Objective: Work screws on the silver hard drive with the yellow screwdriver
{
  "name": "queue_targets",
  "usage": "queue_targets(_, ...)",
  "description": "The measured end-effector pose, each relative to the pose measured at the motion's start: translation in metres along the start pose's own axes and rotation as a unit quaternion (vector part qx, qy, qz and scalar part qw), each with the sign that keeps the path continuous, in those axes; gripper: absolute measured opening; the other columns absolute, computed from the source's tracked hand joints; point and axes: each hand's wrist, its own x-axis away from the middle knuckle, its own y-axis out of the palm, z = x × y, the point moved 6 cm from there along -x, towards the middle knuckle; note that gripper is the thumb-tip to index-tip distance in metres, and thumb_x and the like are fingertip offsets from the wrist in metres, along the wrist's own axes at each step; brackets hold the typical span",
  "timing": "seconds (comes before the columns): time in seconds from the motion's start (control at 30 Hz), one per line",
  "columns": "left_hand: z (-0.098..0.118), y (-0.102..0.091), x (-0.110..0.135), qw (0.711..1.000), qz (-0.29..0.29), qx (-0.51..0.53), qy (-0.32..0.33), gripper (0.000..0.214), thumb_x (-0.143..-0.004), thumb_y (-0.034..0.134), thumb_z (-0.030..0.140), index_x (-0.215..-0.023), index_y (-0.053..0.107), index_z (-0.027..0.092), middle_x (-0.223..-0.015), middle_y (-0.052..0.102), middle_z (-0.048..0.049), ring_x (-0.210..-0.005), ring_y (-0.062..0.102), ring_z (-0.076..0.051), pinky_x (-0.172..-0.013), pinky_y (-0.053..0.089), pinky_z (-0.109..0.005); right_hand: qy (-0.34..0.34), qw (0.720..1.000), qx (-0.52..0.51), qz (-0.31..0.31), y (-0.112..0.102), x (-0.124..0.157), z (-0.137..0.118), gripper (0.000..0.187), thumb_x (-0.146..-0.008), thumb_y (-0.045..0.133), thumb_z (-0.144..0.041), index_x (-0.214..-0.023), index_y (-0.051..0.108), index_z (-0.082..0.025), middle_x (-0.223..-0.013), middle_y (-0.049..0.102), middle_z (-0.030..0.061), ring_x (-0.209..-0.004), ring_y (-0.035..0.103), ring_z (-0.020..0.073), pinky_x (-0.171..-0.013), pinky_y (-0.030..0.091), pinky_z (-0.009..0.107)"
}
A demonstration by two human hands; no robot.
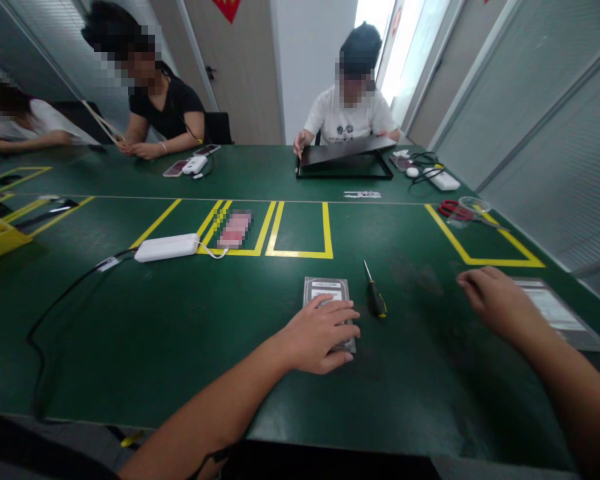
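A hard drive [326, 287] with a white label lies flat on the green table. My left hand [323, 333] rests across it, its fingers spread over the drive and covering much of the lower part. Just right of the drive lies a screwdriver [376, 299] with a black and yellow handle, its tip pointing away from me; neither hand touches it. Farther right, my right hand [495, 300] hovers above or rests on the table with its fingers curled together. Whatever they might hold is hidden. A clear sleeve with a paper [555, 307] lies partly behind my right forearm.
A white power strip [167, 247] with a black cable lies left. Red-handled scissors [455, 211] and a clear cup [474, 205] sit back right. Across the table a person [350, 113] handles a black frame [345, 176]. Two others sit at left, near a yellow bin [3, 239].
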Motion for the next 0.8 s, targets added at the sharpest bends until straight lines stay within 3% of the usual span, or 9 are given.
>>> queue_targets(0.23, -0.001, -0.006, 0.002, 0.998, 0.033, 0.048, 0.001, 0.042, -0.087, 0.065, 0.04, -0.125, 0.06, 0.024, -0.143, 0.057, -0.0081, -0.14, 0.045, -0.027, -0.119, 0.027, -0.049, -0.113, 0.978, -0.169, 0.055, -0.04, -0.019, -0.119, 0.02, -0.097, 0.04, -0.029, -0.091, 0.056, -0.019, -0.09, 0.057, 0.0095, -0.085, 0.053, 0.0227, -0.079, 0.042, 0.036)
queue_targets(0.3, -0.005, -0.01, 0.003, 0.993, 0.073, 0.09, -0.012, 0.034, -0.089, 0.062, 0.038, -0.119, 0.061, 0.021, -0.13, 0.065, -0.0086, -0.128, 0.056, -0.025, -0.113, 0.037, -0.044, -0.126, 0.96, -0.24, 0.062, -0.049, -0.02, -0.148, 0.019, -0.098, 0.039, -0.028, -0.088, 0.053, -0.02, -0.086, 0.055, 0.0072, -0.082, 0.052, 0.021, -0.076, 0.041, 0.034)
queue_targets(0.4, -0.016, -0.02, 0.007, 0.974, 0.181, 0.114, -0.07, 0.017, -0.093, 0.057, 0.032, -0.102, 0.061, 0.019, -0.099, 0.069, -0.0068, -0.096, 0.065, -0.021, -0.089, 0.051, -0.036, -0.143, 0.935, -0.321, 0.044, -0.05, -0.019, -0.183, 0.017, -0.099, 0.04, -0.026, -0.088, 0.051, -0.021, -0.084, 0.054, 0.0047, -0.079, 0.051, 0.0184, -0.072, 0.039, 0.032)
queue_targets(0.53, -0.025, -0.03, 0.015, 0.938, 0.321, 0.061, -0.113, 0.015, -0.095, 0.057, 0.033, -0.092, 0.059, 0.018, -0.085, 0.066, -0.0049, -0.083, 0.06, -0.02, -0.077, 0.049, -0.034, -0.146, 0.905, -0.4, 0.019, -0.035, -0.015, -0.208, 0.015, -0.1, 0.041, -0.026, -0.089, 0.05, -0.021, -0.085, 0.055, 0.0036, -0.078, 0.05, 0.0167, -0.07, 0.038, 0.03)
queue_targets(0.8, -0.016, -0.027, 0.01, 0.933, 0.351, -0.038, -0.068, 0.012, -0.095, 0.059, 0.021, -0.105, 0.064, 0.018, -0.097, 0.068, -0.0079, -0.091, 0.06, -0.021, -0.085, 0.052, -0.039, -0.151, 0.819, -0.553, -0.028, -0.011, -0.005, -0.214, 0.019, -0.101, 0.046, -0.033, -0.09, 0.055, -0.021, -0.084, 0.054, 0.0014, -0.078, 0.05, 0.0146, -0.071, 0.039, 0.028)
